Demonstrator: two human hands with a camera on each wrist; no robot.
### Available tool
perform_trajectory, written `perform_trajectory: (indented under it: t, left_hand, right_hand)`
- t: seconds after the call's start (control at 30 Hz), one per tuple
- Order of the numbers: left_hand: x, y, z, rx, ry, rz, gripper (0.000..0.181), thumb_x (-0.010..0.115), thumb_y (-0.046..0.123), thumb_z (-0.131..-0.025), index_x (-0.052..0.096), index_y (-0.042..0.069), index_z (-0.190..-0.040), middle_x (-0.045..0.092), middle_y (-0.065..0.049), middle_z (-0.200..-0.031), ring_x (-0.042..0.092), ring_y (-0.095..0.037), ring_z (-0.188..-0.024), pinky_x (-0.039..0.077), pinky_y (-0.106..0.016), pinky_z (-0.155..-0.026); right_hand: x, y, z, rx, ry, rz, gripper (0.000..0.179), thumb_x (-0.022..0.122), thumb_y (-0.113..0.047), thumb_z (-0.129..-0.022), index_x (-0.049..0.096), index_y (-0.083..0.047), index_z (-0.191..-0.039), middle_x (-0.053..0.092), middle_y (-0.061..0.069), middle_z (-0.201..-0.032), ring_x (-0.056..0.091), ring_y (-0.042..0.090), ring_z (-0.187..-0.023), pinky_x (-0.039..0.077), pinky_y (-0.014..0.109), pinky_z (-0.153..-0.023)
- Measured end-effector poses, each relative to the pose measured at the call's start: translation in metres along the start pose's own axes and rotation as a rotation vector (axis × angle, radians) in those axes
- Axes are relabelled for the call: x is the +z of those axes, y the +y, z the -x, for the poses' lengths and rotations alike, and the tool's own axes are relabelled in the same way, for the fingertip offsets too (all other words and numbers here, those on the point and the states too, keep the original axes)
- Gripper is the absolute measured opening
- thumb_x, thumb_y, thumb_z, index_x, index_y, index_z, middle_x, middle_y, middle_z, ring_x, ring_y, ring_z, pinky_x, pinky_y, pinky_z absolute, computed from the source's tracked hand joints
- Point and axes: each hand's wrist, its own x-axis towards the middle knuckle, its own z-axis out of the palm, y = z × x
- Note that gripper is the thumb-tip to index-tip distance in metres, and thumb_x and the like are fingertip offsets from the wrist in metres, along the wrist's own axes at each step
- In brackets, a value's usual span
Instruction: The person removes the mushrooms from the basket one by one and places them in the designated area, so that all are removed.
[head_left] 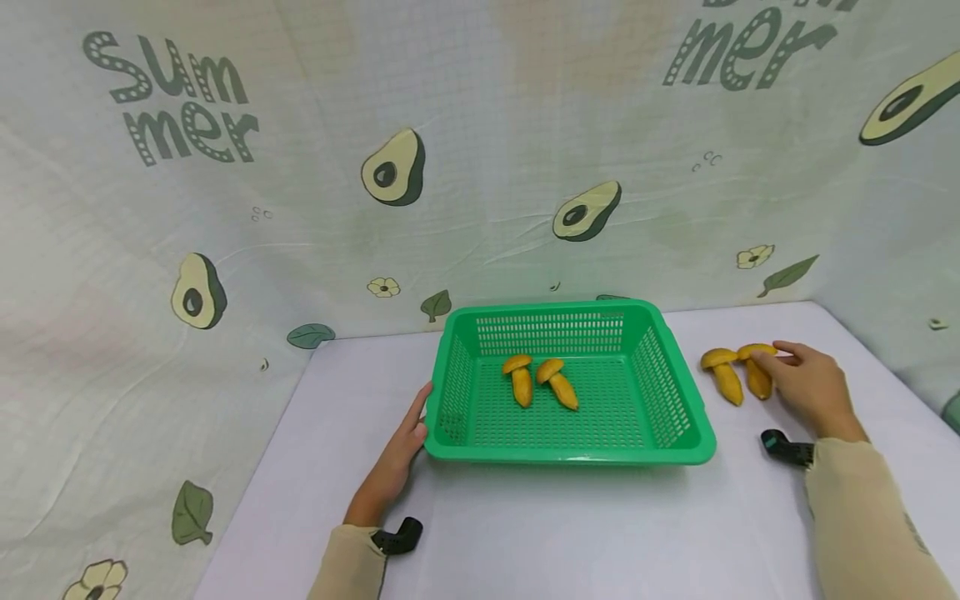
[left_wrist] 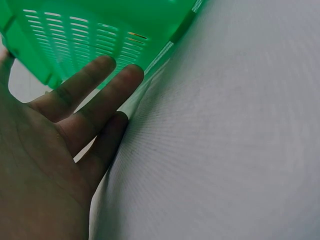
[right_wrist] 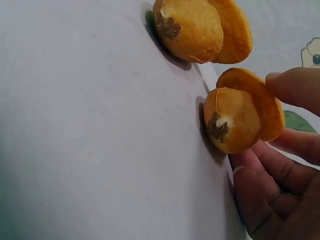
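A green plastic basket [head_left: 558,455] stands mid-table, with two yellow-orange mushrooms [head_left: 522,385] lying side by side on its floor. My left hand [head_left: 393,458] is at the basket's left side; the left wrist view shows its straight, spread fingers [left_wrist: 107,95] against the slotted outer wall. To the right of the basket, my right hand [head_left: 813,387] pinches the cap of a mushroom [head_left: 760,382] between thumb and fingers. Close up, that mushroom [right_wrist: 232,120] has a brown-flecked stem end. Just left of it lies another mushroom [head_left: 727,385], untouched.
White cloth covers the table [head_left: 600,533]. Behind it and along the sides hangs a pale curtain [head_left: 480,125] printed with avocados, leaves and lettering. A black wrist camera [head_left: 401,536] sits on the left wrist, and another camera [head_left: 783,447] on the right.
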Motion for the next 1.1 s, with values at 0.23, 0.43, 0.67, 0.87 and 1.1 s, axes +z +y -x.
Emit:
perform_trajectory:
  t: [0.23, 0.43, 0.67, 0.87, 1.1]
  left_hand:
    - [-0.001, 0.0, -0.002, 0.009, 0.008, -0.032, 0.055, 0.028, 0.033, -0.11, 0.011, 0.032, -0.162, 0.016, -0.004, -0.166, 0.011, -0.03, -0.15, 0.004, -0.07, -0.112]
    - [-0.001, 0.001, -0.002, 0.014, 0.0, -0.024, 0.056, 0.029, 0.034, -0.11, 0.011, 0.031, -0.163, 0.013, -0.003, -0.166, 0.008, -0.029, -0.15, 0.004, -0.07, -0.112]
    - [0.0, 0.0, 0.0, -0.003, 0.007, -0.004, 0.056, 0.03, 0.035, -0.109, 0.013, 0.033, -0.162, 0.018, -0.005, -0.165, 0.017, -0.031, -0.149, 0.005, -0.07, -0.112]
    - [0.0, 0.0, 0.0, -0.01, 0.002, 0.002, 0.056, 0.029, 0.033, -0.109, 0.012, 0.032, -0.162, 0.021, -0.005, -0.164, 0.019, -0.032, -0.148, 0.005, -0.07, -0.112]
    - [0.0, 0.001, 0.001, 0.002, 0.002, -0.008, 0.055, 0.029, 0.032, -0.11, 0.011, 0.032, -0.162, 0.018, -0.005, -0.165, 0.012, -0.029, -0.15, 0.003, -0.07, -0.113]
  right_hand:
    - [-0.006, -0.002, 0.001, 0.038, -0.012, -0.022, 0.085, 0.047, -0.056, -0.101, 0.033, 0.013, -0.148, 0.051, 0.038, -0.126, 0.066, 0.029, -0.08, 0.045, 0.031, -0.064]
    - [-0.004, -0.003, 0.003, 0.056, -0.011, -0.023, 0.081, 0.051, -0.051, -0.101, 0.036, 0.014, -0.146, 0.052, 0.037, -0.125, 0.064, 0.033, -0.086, 0.045, 0.03, -0.064]
    - [-0.001, -0.003, 0.004, 0.028, -0.004, -0.013, 0.074, 0.054, -0.045, -0.102, 0.038, 0.011, -0.147, 0.053, 0.035, -0.128, 0.061, 0.035, -0.091, 0.045, 0.032, -0.067]
    - [-0.01, -0.001, 0.006, 0.054, -0.044, -0.033, 0.078, 0.05, -0.048, -0.102, 0.034, 0.012, -0.148, 0.048, 0.04, -0.131, 0.067, 0.036, -0.089, 0.048, 0.025, -0.059]
    - [-0.028, -0.013, 0.01, 0.022, -0.008, 0.004, 0.076, 0.048, -0.051, -0.101, 0.041, 0.011, -0.145, 0.051, 0.038, -0.129, 0.061, 0.043, -0.097, 0.048, 0.048, -0.073]
